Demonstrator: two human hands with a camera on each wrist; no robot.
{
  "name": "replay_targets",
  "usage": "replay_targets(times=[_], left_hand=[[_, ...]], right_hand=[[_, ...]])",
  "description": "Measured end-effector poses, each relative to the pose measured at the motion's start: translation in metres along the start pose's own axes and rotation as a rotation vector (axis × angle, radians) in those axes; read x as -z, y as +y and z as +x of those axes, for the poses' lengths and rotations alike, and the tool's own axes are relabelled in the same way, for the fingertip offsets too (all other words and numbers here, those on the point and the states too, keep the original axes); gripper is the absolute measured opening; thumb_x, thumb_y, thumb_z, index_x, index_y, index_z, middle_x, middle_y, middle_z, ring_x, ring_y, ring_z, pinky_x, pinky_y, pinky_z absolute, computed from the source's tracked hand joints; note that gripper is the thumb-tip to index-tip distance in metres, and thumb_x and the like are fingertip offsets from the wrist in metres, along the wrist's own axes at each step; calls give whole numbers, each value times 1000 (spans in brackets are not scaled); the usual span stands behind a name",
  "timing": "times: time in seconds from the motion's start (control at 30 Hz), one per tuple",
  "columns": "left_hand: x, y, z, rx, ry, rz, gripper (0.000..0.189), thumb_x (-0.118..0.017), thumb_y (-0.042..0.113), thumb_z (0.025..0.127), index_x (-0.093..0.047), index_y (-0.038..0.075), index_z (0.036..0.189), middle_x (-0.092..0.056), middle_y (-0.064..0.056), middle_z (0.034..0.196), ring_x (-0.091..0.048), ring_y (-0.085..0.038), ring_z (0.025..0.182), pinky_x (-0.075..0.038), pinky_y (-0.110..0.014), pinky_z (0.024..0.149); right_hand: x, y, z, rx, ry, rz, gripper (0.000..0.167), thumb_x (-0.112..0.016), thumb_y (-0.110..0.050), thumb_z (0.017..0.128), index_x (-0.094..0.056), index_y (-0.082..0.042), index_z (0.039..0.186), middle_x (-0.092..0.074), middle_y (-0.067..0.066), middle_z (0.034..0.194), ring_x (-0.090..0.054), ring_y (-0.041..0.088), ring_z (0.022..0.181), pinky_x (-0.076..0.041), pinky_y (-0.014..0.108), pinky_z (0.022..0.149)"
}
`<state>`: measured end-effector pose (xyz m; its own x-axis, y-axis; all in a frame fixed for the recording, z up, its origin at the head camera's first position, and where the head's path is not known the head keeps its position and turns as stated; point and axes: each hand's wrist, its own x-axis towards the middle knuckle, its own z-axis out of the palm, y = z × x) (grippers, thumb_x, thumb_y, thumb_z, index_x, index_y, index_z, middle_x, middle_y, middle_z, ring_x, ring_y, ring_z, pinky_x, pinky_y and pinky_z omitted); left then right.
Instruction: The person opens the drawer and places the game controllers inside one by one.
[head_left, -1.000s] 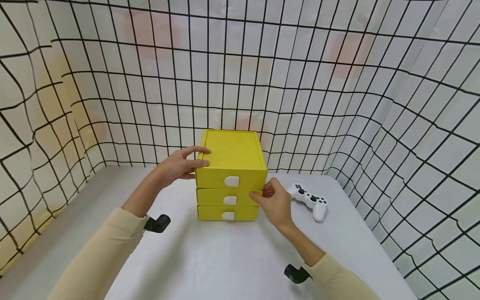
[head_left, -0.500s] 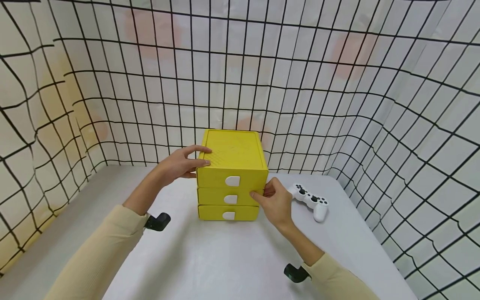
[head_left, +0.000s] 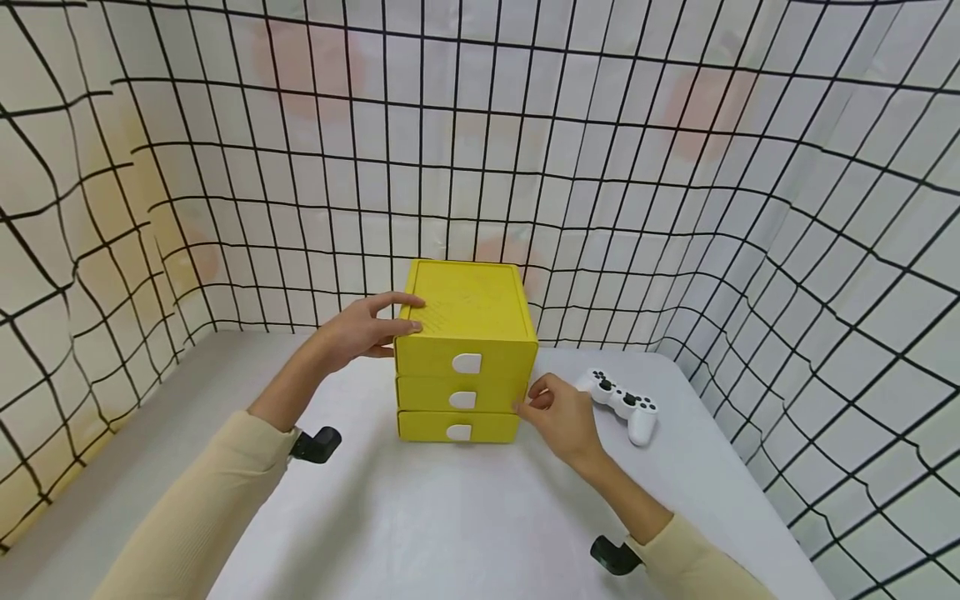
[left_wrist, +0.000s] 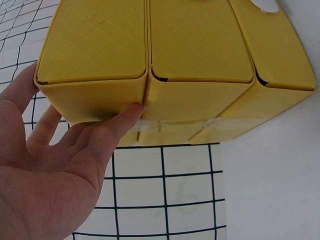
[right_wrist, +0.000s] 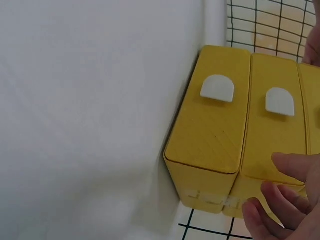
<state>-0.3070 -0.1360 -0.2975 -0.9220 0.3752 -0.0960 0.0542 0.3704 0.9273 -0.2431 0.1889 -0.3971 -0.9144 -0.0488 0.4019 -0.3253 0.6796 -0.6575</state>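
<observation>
A yellow three-tier drawer box (head_left: 472, 300) stands upright in the middle of the table, its drawers closed and each bearing a white tab (head_left: 467, 363). My left hand (head_left: 356, 329) rests on its upper left edge, two digits on the top and others along the side. In the left wrist view the left hand's (left_wrist: 60, 170) fingers lie fairly straight against the box. Beside the middle drawer's (head_left: 495, 394) right edge is my right hand (head_left: 566, 417), fingers loosely bent and holding nothing. The right wrist view shows its thumb and fingertips (right_wrist: 270, 192) apart; contact with the box is unclear.
A white game controller (head_left: 622, 400) lies on the table just right of the right hand. White walls with black grid netting (head_left: 480, 142) enclose the white table (head_left: 450, 517) at the back and both sides.
My right hand has let go of the box's right edge and shifted slightly right and down. The left hand stays in place on the box, which has not visibly moved.
</observation>
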Motion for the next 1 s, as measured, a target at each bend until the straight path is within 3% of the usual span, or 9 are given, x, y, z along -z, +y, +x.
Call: replay_targets(times=[0.47, 1.0], left_hand=[[-1, 1, -2, 7, 8, -8, 57, -72, 39, 94, -50, 30, 146, -62, -9, 136, -65, -27, 122, -48, -50, 110], [-2, -1, 0, 8, 12, -8, 56, -72, 41, 94, -50, 31, 145, -62, -9, 136, -64, -28, 122, -48, -50, 110]], right_hand=[[-20, -8, -14, 23, -109, 56, 15, -85, -9, 80, -75, -7, 91, -75, 1, 79, -69, 10, 71, -57, 23, 62], [-55, -16, -11, 79, -186, 90, 13, -82, -6, 81, -77, -4, 93, -75, 3, 78, -70, 13, 70, -58, 22, 63]])
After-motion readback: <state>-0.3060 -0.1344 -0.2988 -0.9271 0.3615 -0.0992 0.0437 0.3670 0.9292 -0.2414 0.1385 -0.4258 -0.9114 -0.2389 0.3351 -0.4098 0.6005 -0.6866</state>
